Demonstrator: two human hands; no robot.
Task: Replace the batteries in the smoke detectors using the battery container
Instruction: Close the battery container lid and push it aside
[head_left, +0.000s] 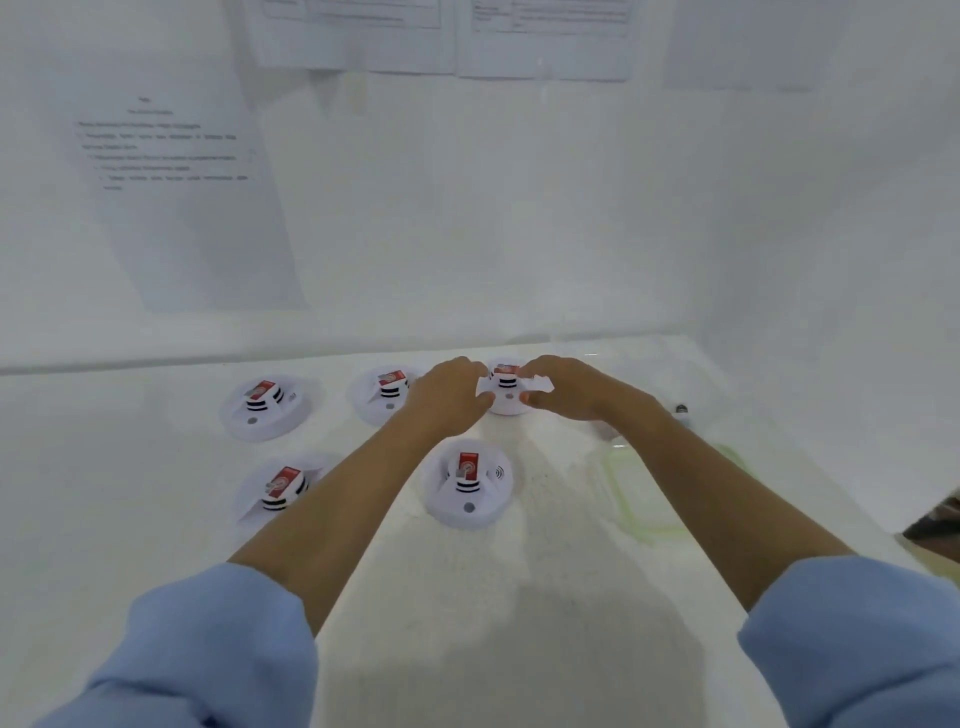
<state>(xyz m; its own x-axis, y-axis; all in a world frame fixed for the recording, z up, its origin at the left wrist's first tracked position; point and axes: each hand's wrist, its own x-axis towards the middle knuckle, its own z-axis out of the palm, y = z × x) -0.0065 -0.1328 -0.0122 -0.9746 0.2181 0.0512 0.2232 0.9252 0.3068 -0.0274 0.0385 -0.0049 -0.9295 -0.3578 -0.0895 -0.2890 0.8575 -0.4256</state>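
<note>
I have both hands on the far smoke detector (506, 404), the rightmost of the back row on the white table (467, 597); my left hand (449, 397) curls round its left edge with the thumb pressed to the near rim; my right hand (576, 392) grips the right side, fingers bent over the top, and seems to pinch a white cover piece (541, 384), though blur stops me being sure. A red battery (506, 370) stands in the open bay between my hands.

The four other detectors (467, 483) lie apart, each showing a red battery in its bay; I judge this one the unit in hand. The clear, green-rimmed battery container (623, 512) lies to the right, partly under my right forearm; I cannot tell whether it is tub or lid, nor what it holds.

To do this well I would brace the body flat with the left hand so it cannot slide; let the right do the fine work; seat the battery squarely on its contacts before closing anything; line the cover's tabs up and press evenly, not at one corner, since thin plastic may flex or snap.
</note>
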